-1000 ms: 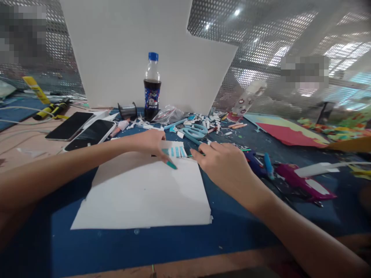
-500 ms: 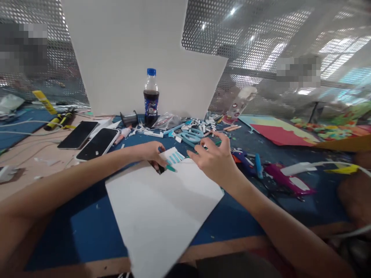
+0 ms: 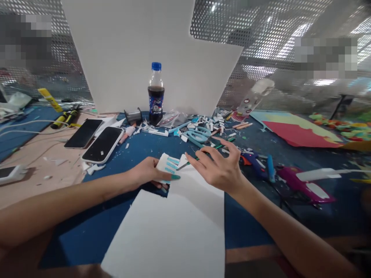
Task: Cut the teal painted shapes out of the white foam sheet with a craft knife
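My left hand (image 3: 152, 170) pinches a small white piece with light-blue stripes (image 3: 171, 164) between thumb and fingers, at the notched upper edge of a large white board (image 3: 179, 224). My right hand (image 3: 218, 166) is closed on a slim green pen-like tool (image 3: 218, 146). Its thin grey tip points down-left, close to the small piece; I cannot tell whether the two touch. The board lies flat on the blue tabletop (image 3: 110, 208) and reaches over its front edge.
Behind are a cola bottle (image 3: 156, 96), light-blue scissors (image 3: 198, 135) and white scraps (image 3: 214, 122). Two phones (image 3: 103, 144) (image 3: 84, 133) lie left. Right are a blue glue gun (image 3: 256, 166), a magenta glue gun (image 3: 307, 187) and red paper (image 3: 298, 133). A tall white panel (image 3: 130, 50) stands behind.
The large board has turned and its notch is more exposed. My left hand has come down slightly with the striped piece, and the green tool's tip now shows beside it.
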